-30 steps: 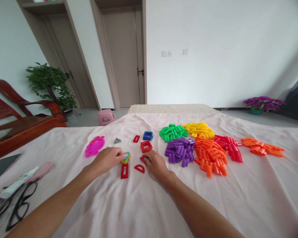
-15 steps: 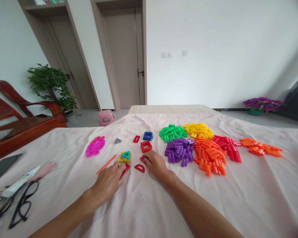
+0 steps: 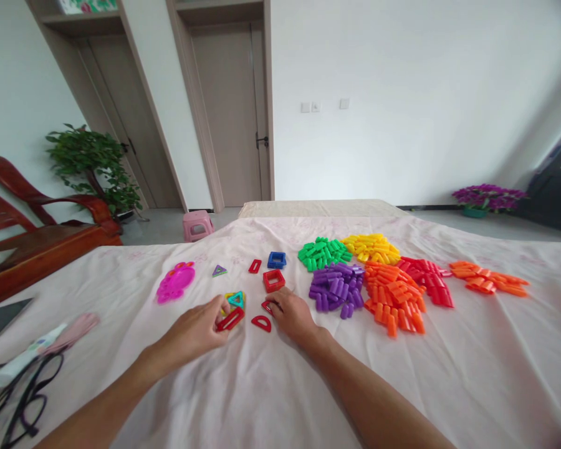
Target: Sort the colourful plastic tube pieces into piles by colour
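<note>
My left hand (image 3: 200,329) is closed on a red rectangular magnetic tile (image 3: 230,319). Right beside its fingers lies a yellow square tile (image 3: 227,305) with a teal triangle tile (image 3: 236,299) on top. My right hand (image 3: 292,313) has its fingertips pinched on a small red tile (image 3: 266,306), mostly covered by the fingers. Between the hands a red half-round tile (image 3: 262,323) lies flat on the cloth. Just beyond my right hand are stacked red square tiles (image 3: 273,280), and behind them blue square tiles (image 3: 277,260).
A small red rectangle (image 3: 255,266), a purple-green triangle (image 3: 219,270) and a magenta toy piece (image 3: 177,282) lie farther off. Purple pieces (image 3: 336,288), orange pieces (image 3: 393,296) and other coloured heaps are on the right. Eyeglasses (image 3: 35,399) and a white tube (image 3: 25,355) lie left.
My left hand has lifted and turned the red rectangular tile, now showing more of it. The orange stick beside that hand no longer shows. My right hand stays at the small red tile.
</note>
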Action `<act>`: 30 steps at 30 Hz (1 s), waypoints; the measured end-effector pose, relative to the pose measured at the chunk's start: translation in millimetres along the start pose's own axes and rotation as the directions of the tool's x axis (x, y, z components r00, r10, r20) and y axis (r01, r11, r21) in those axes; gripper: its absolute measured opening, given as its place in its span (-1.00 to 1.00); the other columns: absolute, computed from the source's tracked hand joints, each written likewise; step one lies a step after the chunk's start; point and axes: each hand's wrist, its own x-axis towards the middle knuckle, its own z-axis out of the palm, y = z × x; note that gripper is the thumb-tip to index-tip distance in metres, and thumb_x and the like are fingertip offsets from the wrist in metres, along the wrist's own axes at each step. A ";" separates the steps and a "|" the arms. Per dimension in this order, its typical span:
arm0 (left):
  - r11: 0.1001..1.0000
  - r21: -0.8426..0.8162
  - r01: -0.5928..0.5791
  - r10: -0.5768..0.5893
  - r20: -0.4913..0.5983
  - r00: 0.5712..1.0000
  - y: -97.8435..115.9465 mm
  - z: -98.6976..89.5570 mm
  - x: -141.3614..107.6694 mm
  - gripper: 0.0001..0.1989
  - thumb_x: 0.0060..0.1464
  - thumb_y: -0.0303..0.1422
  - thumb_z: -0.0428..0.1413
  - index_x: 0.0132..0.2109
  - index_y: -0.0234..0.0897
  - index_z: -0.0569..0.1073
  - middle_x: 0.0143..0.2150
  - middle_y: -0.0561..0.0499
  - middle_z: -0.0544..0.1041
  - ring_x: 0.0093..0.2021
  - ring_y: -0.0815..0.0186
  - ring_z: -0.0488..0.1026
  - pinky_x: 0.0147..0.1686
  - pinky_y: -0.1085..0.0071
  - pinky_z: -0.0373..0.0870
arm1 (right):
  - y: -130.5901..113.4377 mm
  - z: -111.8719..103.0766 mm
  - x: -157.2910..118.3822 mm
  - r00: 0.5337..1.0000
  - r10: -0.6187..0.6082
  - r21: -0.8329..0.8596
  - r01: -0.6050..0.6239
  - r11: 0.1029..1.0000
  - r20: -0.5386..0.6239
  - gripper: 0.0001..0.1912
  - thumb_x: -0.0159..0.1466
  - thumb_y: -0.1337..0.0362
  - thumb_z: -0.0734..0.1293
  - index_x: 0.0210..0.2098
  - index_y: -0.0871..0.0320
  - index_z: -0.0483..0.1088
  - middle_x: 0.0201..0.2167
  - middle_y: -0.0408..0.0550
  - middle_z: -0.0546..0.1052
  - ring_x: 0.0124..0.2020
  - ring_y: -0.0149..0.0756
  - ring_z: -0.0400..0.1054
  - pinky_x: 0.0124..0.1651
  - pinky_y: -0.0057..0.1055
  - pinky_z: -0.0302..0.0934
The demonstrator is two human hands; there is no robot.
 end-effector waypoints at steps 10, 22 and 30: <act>0.978 0.096 0.187 -0.169 -0.164 0.972 34.0 -8.3 151.7 -0.51 -0.08 -0.16 0.19 0.02 -0.22 0.39 -0.02 -0.21 0.61 -0.05 0.00 0.55 -0.24 0.31 0.30 | -2.3 -2.3 -0.7 1.000 -0.016 0.008 0.016 1.000 0.008 -0.79 0.35 0.32 0.27 -0.17 0.04 0.57 -0.15 -0.07 0.57 -0.13 -0.28 0.44 -0.13 -0.46 0.18; 0.952 0.187 0.242 -0.215 -0.156 0.964 37.5 18.5 179.1 -0.49 -0.06 -0.13 0.20 0.02 -0.29 0.40 0.02 -0.38 0.58 0.05 -0.07 0.53 -0.15 0.29 0.32 | -4.6 -5.6 0.1 0.999 -0.022 0.024 0.021 0.999 0.024 -0.80 0.35 0.31 0.27 -0.19 0.03 0.56 -0.13 -0.06 0.57 -0.09 -0.26 0.44 -0.08 -0.44 0.21; 0.971 0.150 0.184 -0.157 -0.173 0.972 34.0 2.5 131.8 -0.57 0.11 0.00 0.04 0.01 -0.14 0.42 0.00 -0.14 0.61 -0.03 0.03 0.54 -0.18 0.31 0.28 | 0.2 -1.4 -1.0 0.999 0.013 0.127 -0.007 0.992 -0.046 -0.78 0.29 0.34 0.32 -0.16 0.05 0.59 -0.15 -0.05 0.61 -0.13 -0.25 0.47 -0.08 -0.42 0.26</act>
